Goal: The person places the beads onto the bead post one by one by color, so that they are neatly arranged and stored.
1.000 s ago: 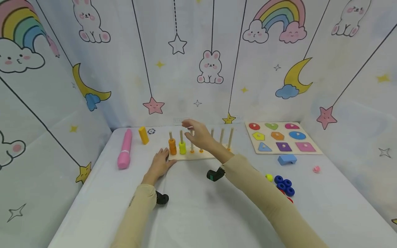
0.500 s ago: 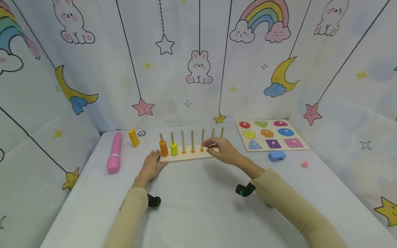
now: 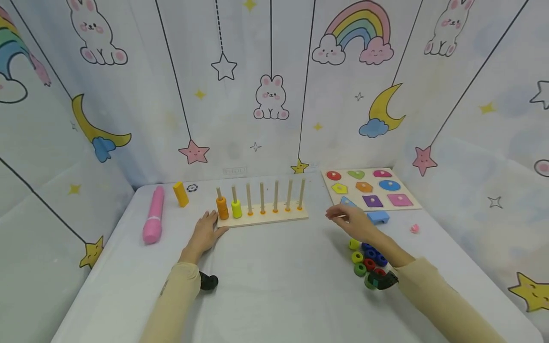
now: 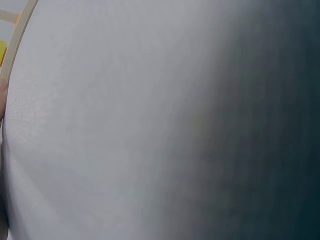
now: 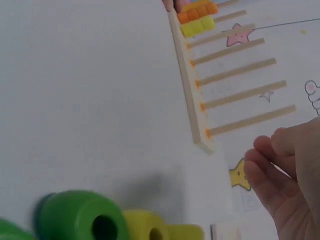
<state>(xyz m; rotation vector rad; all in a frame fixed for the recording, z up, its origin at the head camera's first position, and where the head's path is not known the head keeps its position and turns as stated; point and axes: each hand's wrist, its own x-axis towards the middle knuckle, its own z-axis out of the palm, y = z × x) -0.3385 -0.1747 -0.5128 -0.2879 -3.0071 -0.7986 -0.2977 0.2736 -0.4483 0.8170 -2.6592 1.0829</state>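
My left hand (image 3: pixel 205 234) rests at the left end of a wooden peg board (image 3: pixel 261 220), fingers against its edge. Orange beads (image 3: pixel 222 208) are stacked on the leftmost peg and yellow-green beads (image 3: pixel 236 208) on the one beside it; the other pegs are bare. Off the board's right end, my right hand (image 3: pixel 353 223) hovers with loosely bent fingers and nothing between them. Below it on the table lie loose yellow beads (image 3: pixel 357 257), blue beads (image 3: pixel 371 254), red beads (image 3: pixel 369 265) and green beads (image 3: pixel 360 269), partly hidden by the forearm. A green bead (image 5: pixel 75 217) looms large in the right wrist view.
A shape puzzle board (image 3: pixel 407 207) lies at the back right, with a blue block (image 3: pixel 378 217) before it and a small pink piece (image 3: pixel 414 228) further right. At the left are a pink club-shaped object (image 3: pixel 154 219) and a yellow block (image 3: pixel 180 194).
My right hand has moved from above the pegs, down and rightward past the board's end, toward the loose beads. The left hand stays at the board. The head view has shifted slightly right.
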